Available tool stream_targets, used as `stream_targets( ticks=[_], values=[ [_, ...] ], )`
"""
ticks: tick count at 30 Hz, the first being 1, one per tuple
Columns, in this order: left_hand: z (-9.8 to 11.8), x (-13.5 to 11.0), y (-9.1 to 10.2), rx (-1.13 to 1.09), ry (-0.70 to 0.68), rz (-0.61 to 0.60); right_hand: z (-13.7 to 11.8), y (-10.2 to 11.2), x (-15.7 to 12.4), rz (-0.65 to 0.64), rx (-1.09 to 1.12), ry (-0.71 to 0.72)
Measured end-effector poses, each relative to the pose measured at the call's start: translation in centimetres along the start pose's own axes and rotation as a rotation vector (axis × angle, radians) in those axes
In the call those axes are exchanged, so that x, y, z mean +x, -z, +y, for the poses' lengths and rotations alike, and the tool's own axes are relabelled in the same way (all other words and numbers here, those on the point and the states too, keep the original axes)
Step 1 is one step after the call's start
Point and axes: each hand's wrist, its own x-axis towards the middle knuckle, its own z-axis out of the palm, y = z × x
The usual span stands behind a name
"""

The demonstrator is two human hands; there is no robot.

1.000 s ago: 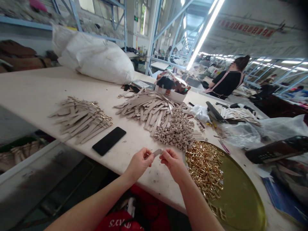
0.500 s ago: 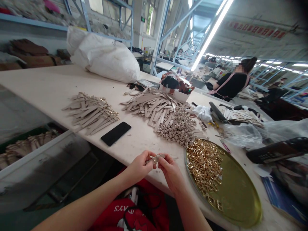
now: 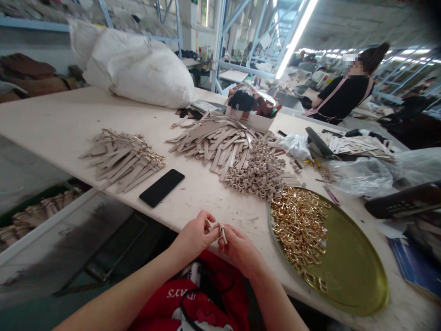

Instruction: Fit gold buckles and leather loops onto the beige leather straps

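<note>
My left hand (image 3: 196, 235) and my right hand (image 3: 238, 248) meet at the table's near edge, both pinched on one small beige strap piece (image 3: 220, 229) with a glint of metal on it. Just right of my right hand lies a round gold tray (image 3: 347, 271) heaped with gold buckles (image 3: 299, 225). Beyond my hands sit a pile of small beige loops (image 3: 257, 172) and a pile of loose beige straps (image 3: 215, 140). Further left lies a pile of straps with gold buckles on them (image 3: 124, 158).
A black phone (image 3: 161, 187) lies face down left of my hands. A big white sack (image 3: 138, 69) sits at the back, clear plastic bags (image 3: 361, 172) and a dark tool (image 3: 403, 200) at right. A person in black (image 3: 344, 94) works at the far side.
My hands have drawn back toward me to the table edge, closer together. The strap piece between them has turned from lying flat to standing more upright.
</note>
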Motion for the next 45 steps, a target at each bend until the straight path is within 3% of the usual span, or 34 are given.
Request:
stream_targets(
  ticks=[4,7,10,13,16,20,28,32,38,45],
  values=[
    [-0.4,0.7,-0.3,0.057,0.015,0.0,-0.1,0.3,0.4,0.054,0.087,-0.013],
    [-0.2,0.8,-0.1,-0.125,0.049,-0.149,-0.3,0.5,0.7,0.073,0.017,0.107],
    [0.0,0.4,0.6,-0.242,0.089,-0.244,-0.4,0.6,0.9,0.205,-0.113,0.261],
    [0.2,-0.1,1.0,-0.261,0.092,-0.238,-0.3,0.3,0.9,0.343,-0.212,0.348],
    [0.4,-0.3,1.1,-0.232,0.075,-0.232,-0.2,-0.4,0.6,0.298,-0.265,0.329],
    [0.4,-0.8,0.9,-0.284,0.052,-0.278,0.1,-0.7,0.0,0.268,-0.446,0.352],
    [0.8,-2.5,1.5,-0.47,0.187,-0.353,0.2,-0.4,-1.1,0.432,-0.905,0.627],
    [0.9,-2.9,1.4,-0.459,0.145,-0.305,0.2,-0.7,-1.7,0.364,-0.853,0.542],
    [0.8,-3.4,1.2,-0.406,0.032,-0.266,-0.3,-1.6,-2.6,0.118,-0.428,0.233],
    [-0.4,-3.5,1.0,-0.534,0.244,-0.319,0.9,-1.3,-2.2,0.326,-0.551,0.365]
  ],
)
